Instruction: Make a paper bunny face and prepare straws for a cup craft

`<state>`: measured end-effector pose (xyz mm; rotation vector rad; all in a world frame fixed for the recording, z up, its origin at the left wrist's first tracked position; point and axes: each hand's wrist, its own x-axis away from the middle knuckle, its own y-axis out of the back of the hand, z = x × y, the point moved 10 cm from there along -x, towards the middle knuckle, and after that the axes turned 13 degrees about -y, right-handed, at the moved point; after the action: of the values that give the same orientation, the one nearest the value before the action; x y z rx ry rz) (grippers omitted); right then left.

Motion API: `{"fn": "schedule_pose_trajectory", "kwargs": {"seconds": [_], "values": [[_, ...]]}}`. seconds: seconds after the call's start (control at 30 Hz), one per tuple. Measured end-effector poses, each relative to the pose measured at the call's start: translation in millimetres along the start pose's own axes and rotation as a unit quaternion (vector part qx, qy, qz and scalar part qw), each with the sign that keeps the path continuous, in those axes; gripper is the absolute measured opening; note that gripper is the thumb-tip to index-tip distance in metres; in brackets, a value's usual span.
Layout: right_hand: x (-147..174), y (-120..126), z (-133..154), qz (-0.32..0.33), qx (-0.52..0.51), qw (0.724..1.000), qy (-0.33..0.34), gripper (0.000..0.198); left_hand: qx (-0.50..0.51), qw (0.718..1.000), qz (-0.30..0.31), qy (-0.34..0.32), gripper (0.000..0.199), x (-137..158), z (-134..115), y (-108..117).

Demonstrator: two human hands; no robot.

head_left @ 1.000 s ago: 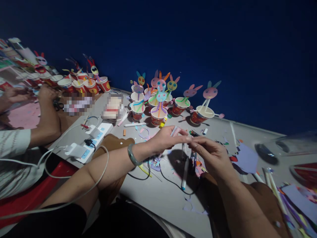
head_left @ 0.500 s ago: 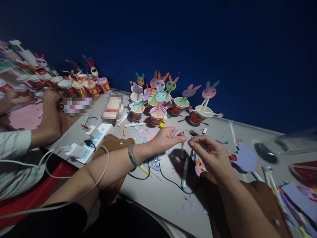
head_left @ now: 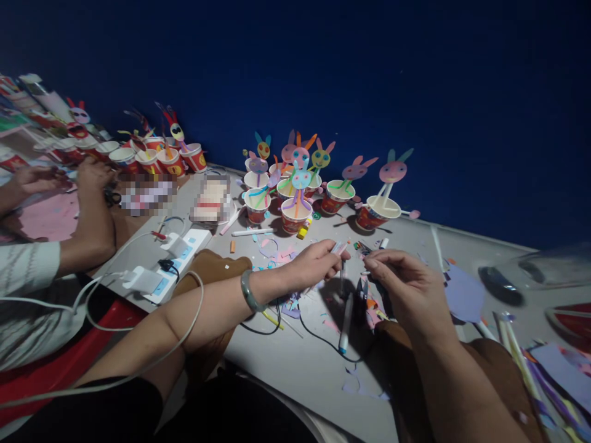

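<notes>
My left hand, with a green bangle on its wrist, pinches a small piece of pale pink paper. Its thumb and fingertips close on the paper's lower end. A short gap to the right, my right hand has its thumb and forefinger pressed together; anything between them is too small to make out. Both hands hover above the table. Below them lie a white marker with a blue end and dark-handled scissors, partly in shadow. Paper scraps are strewn around.
Behind my hands stand several red paper cups with paper rabbit figures. A yellow glue bottle lies beside them. At left are a white power strip with cables and another person's arms. A computer mouse sits at right.
Both hands have shifted slightly right and down. The pink paper in my left hand has turned and now points up to the right; that hand's fingers are more curled.
</notes>
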<state>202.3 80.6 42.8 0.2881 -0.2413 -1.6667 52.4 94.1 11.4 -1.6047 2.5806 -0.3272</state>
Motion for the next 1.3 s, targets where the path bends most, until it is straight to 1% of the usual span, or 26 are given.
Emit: {"fn": "schedule_pose_trajectory", "kwargs": {"seconds": [0.1, 0.27, 0.33, 0.53, 0.7, 0.83, 1.0, 1.17, 1.3], "values": [[3, -4, -1, 0.009, -0.026, 0.999, -0.021, 0.018, 0.007, 0.999, 0.02, -0.029, 0.008, 0, 1, -4], [8, -10, 11, 0.01, -0.018, 1.0, 0.007, 0.019, 0.021, 0.997, 0.041, -0.062, 0.023, -1, 8, -10], [9, -11, 15, 0.004, -0.007, 1.0, 0.013, 0.021, 0.017, 0.997, 0.039, -0.067, 0.025, -2, 12, -10], [12, -13, 23, -0.011, 0.019, 0.999, 0.032, 0.021, -0.023, 0.995, 0.032, -0.091, 0.016, -3, 17, -9], [14, -16, 23, -0.012, 0.012, 1.0, 0.024, 0.021, -0.054, 0.993, 0.028, -0.098, 0.018, -1, 15, -8], [16, -17, 23, -0.024, 0.013, 0.999, 0.02, 0.017, -0.066, 0.991, 0.016, -0.115, 0.017, -1, 12, -7], [16, -17, 24, -0.025, 0.024, 0.999, 0.019, 0.017, -0.068, 0.988, 0.017, -0.139, 0.019, -1, 10, -7], [17, -17, 28, -0.03, 0.025, 0.999, 0.023, 0.019, -0.051, 0.99, 0.029, -0.128, 0.026, 1, 9, -10], [16, -17, 28, -0.034, 0.017, 0.999, 0.023, 0.019, -0.056, 0.992, 0.027, -0.109, 0.021, 2, 10, -11]]}}
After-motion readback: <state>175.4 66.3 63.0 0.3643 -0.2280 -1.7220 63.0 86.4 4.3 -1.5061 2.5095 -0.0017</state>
